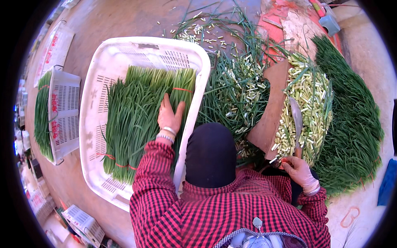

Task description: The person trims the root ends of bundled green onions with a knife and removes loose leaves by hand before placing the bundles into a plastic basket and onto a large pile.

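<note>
While green bundles [138, 111] lie beneath the spread left grip [170, 117], I cannot tell what the right grip [300, 171] holds.

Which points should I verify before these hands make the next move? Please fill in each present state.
1. Left hand away from blade: ok, on greens in the white crate.
2. Red band around rightmost bundle: ok.
3. Knife blade covered: not ok, bare over cut stems.
4. Right hand gripping knife handle: cannot tell.
5. Floor free of scraps: not ok.
</note>
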Motion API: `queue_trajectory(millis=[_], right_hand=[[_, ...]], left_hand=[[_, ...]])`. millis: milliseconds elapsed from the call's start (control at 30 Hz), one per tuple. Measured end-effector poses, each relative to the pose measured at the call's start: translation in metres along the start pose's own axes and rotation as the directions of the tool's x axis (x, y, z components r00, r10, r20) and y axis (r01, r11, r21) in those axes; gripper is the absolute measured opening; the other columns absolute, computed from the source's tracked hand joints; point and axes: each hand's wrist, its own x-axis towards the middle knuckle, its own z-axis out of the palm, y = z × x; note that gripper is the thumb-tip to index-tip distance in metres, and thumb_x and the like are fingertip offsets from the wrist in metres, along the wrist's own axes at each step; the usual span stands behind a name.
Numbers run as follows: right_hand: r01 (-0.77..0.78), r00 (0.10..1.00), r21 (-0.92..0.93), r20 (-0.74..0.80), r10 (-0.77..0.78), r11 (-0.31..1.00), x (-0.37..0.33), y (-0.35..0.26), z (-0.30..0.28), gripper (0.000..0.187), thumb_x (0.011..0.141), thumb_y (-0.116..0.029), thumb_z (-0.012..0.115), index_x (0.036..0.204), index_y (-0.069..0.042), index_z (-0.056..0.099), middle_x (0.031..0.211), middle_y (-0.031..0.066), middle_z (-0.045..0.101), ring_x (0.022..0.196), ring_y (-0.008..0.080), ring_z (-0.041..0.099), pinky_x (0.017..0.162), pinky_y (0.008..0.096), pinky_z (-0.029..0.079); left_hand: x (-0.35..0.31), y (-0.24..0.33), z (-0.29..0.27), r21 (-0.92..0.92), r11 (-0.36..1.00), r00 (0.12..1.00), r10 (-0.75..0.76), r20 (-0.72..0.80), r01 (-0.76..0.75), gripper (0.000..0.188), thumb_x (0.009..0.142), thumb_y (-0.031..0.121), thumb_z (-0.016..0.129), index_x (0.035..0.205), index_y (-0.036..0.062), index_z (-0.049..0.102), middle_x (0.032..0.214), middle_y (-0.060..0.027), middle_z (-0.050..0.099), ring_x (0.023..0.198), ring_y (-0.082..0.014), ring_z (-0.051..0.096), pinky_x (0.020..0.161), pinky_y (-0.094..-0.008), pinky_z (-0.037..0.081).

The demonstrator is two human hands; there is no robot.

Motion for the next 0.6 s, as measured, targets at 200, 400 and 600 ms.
queue_trajectory(millis=[200,400,600], right_hand=[[0.086,0.989,-0.111,-0.109,-0.098,0.990,-0.018,0.008,-0.013,0.026,0.091,-0.024,0.065,0.107,-0.005,0.069,0.085,0.0182,0.069,0.080,0.0331,0.068,0.071,0.0384,0.053],[0.167,0.879,-0.184,-0.417,-0.231,0.969,-0.038,0.068,-0.065,0.034,0.096,-0.034,0.056,0.115,-0.008,0.067,0.100,0.0145,0.070,0.092,0.0294,0.068,0.081,0.0378,0.053],[-0.219,0.534,0.198,-0.795,0.287,0.955,-0.141,0.269,-0.056,0.033,0.091,-0.034,0.054,0.109,-0.009,0.066,0.100,0.0166,0.070,0.097,0.0364,0.066,0.085,0.0453,0.051]], left_hand=[[-0.034,-0.074,0.053,0.511,0.825,0.941,0.327,-0.085,-0.241,0.073,0.089,0.029,0.059,0.151,0.0040,0.029,0.154,-0.0196,0.034,0.137,-0.0371,0.039,0.106,-0.0447,0.038],[-0.012,-0.031,0.078,0.529,0.777,0.924,0.380,0.040,-0.342,0.067,0.089,0.028,0.062,0.146,0.0033,0.036,0.148,-0.0178,0.040,0.132,-0.0341,0.042,0.105,-0.0426,0.040],[0.016,0.052,0.047,0.512,0.774,0.898,0.439,-0.011,-0.372,0.062,0.089,0.027,0.065,0.141,0.0027,0.043,0.141,-0.0159,0.046,0.126,-0.0311,0.046,0.104,-0.0405,0.041]])
